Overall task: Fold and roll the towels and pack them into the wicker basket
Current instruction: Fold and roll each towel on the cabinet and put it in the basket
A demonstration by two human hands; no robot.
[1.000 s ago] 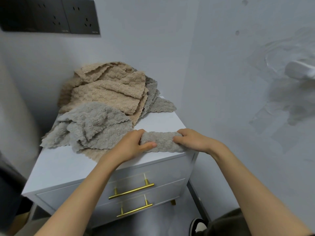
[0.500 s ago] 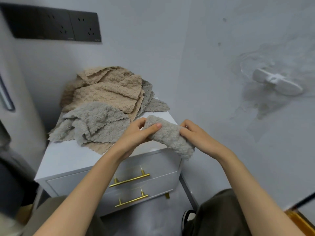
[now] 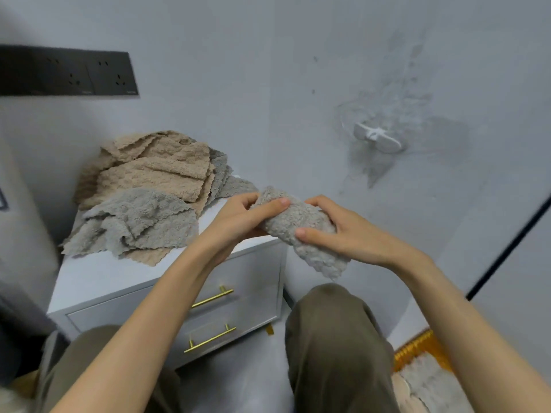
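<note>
Left hand (image 3: 238,225) and right hand (image 3: 348,236), close together at frame centre, both clamped on one rolled grey towel (image 3: 298,217). The left thumb lies across the roll's upper end and the right thumb presses its middle, with the fingers of each hand curled behind. The roll slopes from 11 o'clock down to 5 o'clock, its lower end hanging free above a trousered knee (image 3: 334,338).

At 9 to 10 o'clock, the white counter (image 3: 98,278) carries a loose pile: beige towels (image 3: 158,174) at the back, a crumpled grey towel (image 3: 143,219) in front.

At 5 o'clock, in the frame's corner, an orange woven basket rim (image 3: 417,348) shows, with grey towelling (image 3: 432,380) inside it.
</note>
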